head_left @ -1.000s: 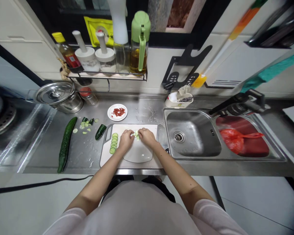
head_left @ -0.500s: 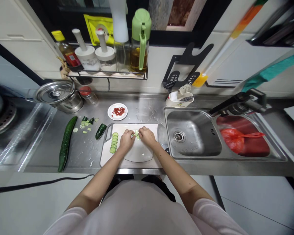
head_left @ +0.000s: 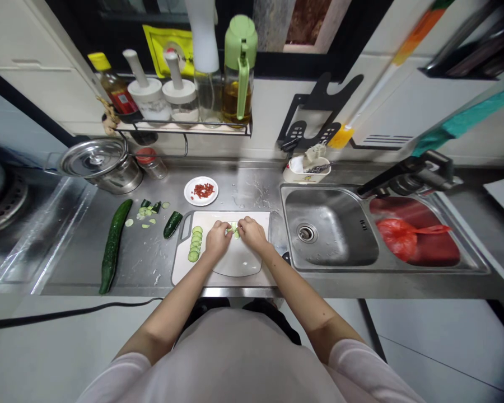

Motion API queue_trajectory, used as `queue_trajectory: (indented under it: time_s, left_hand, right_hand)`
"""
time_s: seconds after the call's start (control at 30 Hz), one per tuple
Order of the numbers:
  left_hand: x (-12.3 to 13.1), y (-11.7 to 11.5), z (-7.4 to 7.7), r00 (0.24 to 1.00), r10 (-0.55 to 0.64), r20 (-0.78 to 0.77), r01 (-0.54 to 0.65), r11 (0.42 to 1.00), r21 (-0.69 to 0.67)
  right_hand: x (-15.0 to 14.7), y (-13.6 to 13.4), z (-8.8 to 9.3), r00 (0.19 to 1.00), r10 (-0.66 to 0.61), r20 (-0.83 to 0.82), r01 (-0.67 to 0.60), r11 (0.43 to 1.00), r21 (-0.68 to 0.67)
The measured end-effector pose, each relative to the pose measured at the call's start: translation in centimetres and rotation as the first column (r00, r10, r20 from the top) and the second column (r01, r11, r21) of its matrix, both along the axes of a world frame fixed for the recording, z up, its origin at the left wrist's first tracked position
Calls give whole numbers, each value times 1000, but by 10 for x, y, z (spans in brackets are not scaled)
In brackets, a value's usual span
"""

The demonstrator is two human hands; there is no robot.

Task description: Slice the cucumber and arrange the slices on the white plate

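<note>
My left hand [head_left: 217, 238] and my right hand [head_left: 252, 233] meet over the white cutting board [head_left: 185, 267], fingers pinched on a few pale cucumber slices [head_left: 234, 228] between them. A row of overlapping cucumber slices [head_left: 195, 244] lies on the board just left of my left hand. A knife blade [head_left: 239, 264] lies flat on the board below my hands. A whole cucumber [head_left: 112, 244] and a cucumber end piece [head_left: 172, 223] rest on the steel counter to the left.
Cucumber trimmings [head_left: 147, 213] and a small plate of chopped red chilli [head_left: 201, 191] lie behind the board. A lidded steel pot [head_left: 98, 163] stands at the back left, a condiment rack [head_left: 180, 106] above. The double sink [head_left: 331, 235] at right holds a red bag [head_left: 399, 238].
</note>
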State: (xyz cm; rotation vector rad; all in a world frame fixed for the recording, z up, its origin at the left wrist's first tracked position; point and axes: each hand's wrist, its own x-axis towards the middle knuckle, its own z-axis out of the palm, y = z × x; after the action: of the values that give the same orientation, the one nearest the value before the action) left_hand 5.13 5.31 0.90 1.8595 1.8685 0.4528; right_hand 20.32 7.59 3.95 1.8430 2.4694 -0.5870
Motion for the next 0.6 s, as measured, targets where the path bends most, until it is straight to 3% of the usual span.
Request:
queue_trajectory:
  time_s: [0.3,0.6]
  left_hand:
    - [-2,-3,0,999,8,54,-9,1000,19]
    - [2,-2,3,1000,8,1,-8,1000,-3]
  right_hand:
    - [13,-8,-1,984,-177,-16,177,984,-6]
    - [11,-8,1,983,-169,69,171,985,-26]
